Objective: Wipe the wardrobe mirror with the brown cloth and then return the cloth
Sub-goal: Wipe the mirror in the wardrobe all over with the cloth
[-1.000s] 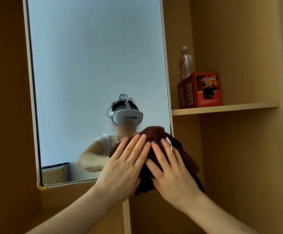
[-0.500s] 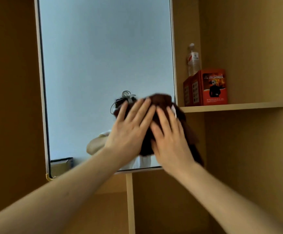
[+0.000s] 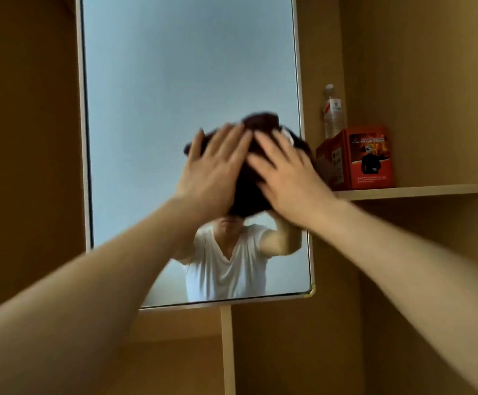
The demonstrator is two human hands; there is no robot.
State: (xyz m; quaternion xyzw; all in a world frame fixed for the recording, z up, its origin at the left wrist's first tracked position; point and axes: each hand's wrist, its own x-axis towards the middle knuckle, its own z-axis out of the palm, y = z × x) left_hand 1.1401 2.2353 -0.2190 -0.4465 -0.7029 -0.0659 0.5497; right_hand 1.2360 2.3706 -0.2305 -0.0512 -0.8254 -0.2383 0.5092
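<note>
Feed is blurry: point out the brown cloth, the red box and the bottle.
brown cloth (image 3: 260, 122), head view, bunched top edge.
red box (image 3: 370, 158), head view, front face.
bottle (image 3: 333, 109), head view, labelled body.

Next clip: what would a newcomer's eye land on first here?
Mid-frame, the left hand and right hand lie flat side by side, pressing a brown cloth against the tall mirror. To the right, a red box and a clear bottle stand on a wooden shelf.
</note>
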